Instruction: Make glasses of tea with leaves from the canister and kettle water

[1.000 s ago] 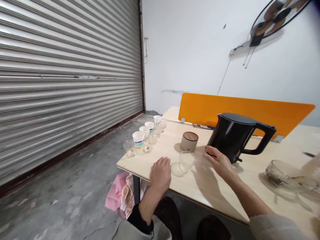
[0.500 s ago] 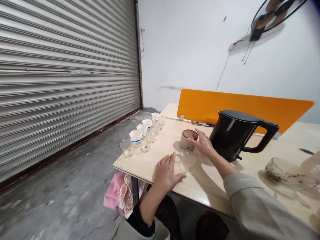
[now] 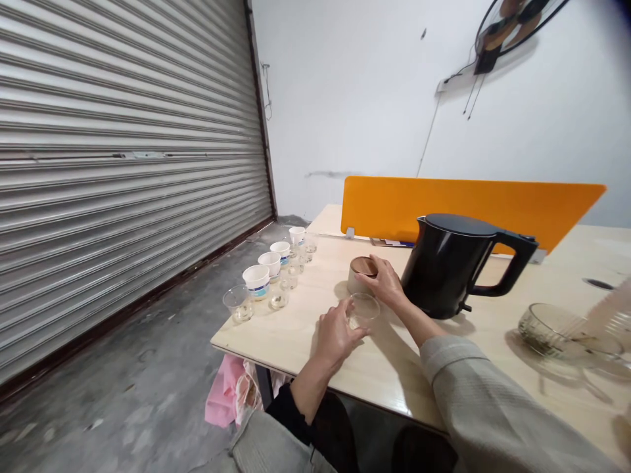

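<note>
On the light wooden table, my left hand (image 3: 338,332) curls its fingers and thumb around a clear plastic cup (image 3: 367,307). Just beyond, my right hand (image 3: 384,284) grips a small pale canister (image 3: 355,284) near its top. Its brown wood-look lid (image 3: 363,265) is on, and the fingers touch at the rim, so whether they hold the lid or the body is hard to tell. A black electric kettle (image 3: 451,266) stands close to the right of that hand.
White paper cups (image 3: 256,281) and clear cups (image 3: 238,303) line the table's left edge (image 3: 224,338). At right are a glass bowl with leaves (image 3: 547,328) and a stack of clear cups (image 3: 614,312). An orange divider (image 3: 473,203) stands behind the kettle.
My left hand has closed in around the clear cup. My right hand has tightened onto the canister's top. The view has shifted slightly.
</note>
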### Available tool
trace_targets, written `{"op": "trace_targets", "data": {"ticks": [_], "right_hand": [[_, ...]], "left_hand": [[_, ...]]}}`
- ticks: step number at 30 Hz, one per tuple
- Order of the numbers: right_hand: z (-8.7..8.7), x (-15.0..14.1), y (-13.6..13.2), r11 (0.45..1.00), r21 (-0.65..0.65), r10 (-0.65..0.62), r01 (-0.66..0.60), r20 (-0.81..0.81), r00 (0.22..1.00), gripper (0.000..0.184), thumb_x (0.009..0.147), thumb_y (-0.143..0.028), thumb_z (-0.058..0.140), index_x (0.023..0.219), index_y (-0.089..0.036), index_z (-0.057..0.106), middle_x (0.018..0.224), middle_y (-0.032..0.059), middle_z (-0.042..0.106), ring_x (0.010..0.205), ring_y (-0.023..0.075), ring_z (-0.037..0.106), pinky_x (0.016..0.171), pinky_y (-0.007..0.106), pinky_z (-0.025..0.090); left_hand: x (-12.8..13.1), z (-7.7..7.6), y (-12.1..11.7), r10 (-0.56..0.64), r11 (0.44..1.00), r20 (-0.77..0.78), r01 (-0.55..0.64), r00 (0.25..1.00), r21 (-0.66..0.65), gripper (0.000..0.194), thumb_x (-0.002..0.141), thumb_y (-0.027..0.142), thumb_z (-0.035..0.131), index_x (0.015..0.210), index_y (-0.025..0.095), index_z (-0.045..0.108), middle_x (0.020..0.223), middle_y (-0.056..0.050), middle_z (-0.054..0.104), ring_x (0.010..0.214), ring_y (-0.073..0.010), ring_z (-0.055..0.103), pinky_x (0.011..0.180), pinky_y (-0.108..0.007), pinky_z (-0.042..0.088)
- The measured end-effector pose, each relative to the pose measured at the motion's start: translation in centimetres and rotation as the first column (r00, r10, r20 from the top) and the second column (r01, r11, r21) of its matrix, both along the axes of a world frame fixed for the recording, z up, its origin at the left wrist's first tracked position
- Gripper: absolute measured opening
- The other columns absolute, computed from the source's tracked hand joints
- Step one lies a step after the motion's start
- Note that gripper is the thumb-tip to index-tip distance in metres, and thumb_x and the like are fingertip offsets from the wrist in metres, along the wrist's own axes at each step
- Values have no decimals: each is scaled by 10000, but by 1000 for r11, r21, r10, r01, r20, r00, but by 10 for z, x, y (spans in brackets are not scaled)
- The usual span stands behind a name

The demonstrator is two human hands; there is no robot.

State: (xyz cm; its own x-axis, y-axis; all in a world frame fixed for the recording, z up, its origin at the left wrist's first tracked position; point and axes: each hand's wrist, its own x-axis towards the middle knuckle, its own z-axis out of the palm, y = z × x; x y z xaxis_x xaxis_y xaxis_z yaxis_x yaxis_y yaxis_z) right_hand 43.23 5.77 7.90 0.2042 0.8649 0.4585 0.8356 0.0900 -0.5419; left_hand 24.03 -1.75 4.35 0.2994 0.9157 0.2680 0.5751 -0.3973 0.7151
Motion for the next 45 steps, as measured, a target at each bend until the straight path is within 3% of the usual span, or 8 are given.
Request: {"op": "trace_targets", "data": {"ticks": [6,10,18,24,29,35,40,45], "right_hand": [[-4,4,-1,999,53,3,-3,-9,1000,744,815,-523,695,1465,-225,491,1388,145,567,1313,333,515,1113,485,407],[-2,8,-4,999,48,-18,18,0,1000,758,822,-535,678,1463,-173,495,1394,174,566,1309,343,517,1112,473,407],[22,8,-23,991,120,-55,50,39,998,744,825,-545,671,1451,-177,509,1401,177,575,1298,351,531,1093,482,421],[51,13,-65,970,233,-92,68,95,991,714,834,-579,651,1426,-195,540,1390,163,587,1285,351,539,1086,470,428],[67,15,-132,961,263,-103,81,73,992,748,823,-637,650,1416,-192,550,1395,158,588,1290,360,540,1088,504,421],[42,-8,-195,982,186,9,-8,-8,1000,728,808,-620,694,1392,-212,547,1382,138,602,1248,337,579,1069,489,449],[9,-44,-199,985,130,122,-117,-32,992,625,834,-542,690,1351,-222,549,1371,126,600,1259,314,568,1058,478,468],[-4,-69,-192,993,90,83,-82,-7,997,623,813,-507,701,1341,-213,552,1329,132,613,1235,314,578,1035,487,497]], "left_hand": [[4,-4,4,-4,1000,70,4,998,2,735,719,340,858,1377,310,530,1250,-8,723,1127,-248,664,956,-359,512],[2,-5,3,9,1000,59,-10,998,26,787,698,364,873,1401,314,522,1228,-20,730,1146,-269,652,982,-385,500],[-2,-12,2,-21,1000,147,19,989,15,898,657,301,889,1453,291,476,1292,-42,700,1198,-267,628,1028,-379,500],[-16,-20,-5,-6,999,325,-4,946,33,884,688,215,863,1474,211,456,1355,-110,656,1285,-258,572,1122,-427,444],[-43,-25,-30,-12,997,462,-25,887,75,755,794,338,806,1462,238,467,1406,-111,612,1326,-270,541,1122,-488,442],[-57,-23,-69,-160,984,482,101,861,146,743,836,434,782,1480,285,445,1464,-95,565,1330,-266,537,1091,-464,467],[-47,-25,-79,-206,978,420,170,884,123,945,705,395,891,1508,304,403,1496,-88,529,1368,-294,499,1117,-482,454],[-38,-26,-76,-144,990,392,128,909,68,1022,616,404,930,1488,284,410,1471,-96,550,1329,-324,537,1123,-510,446]]}}
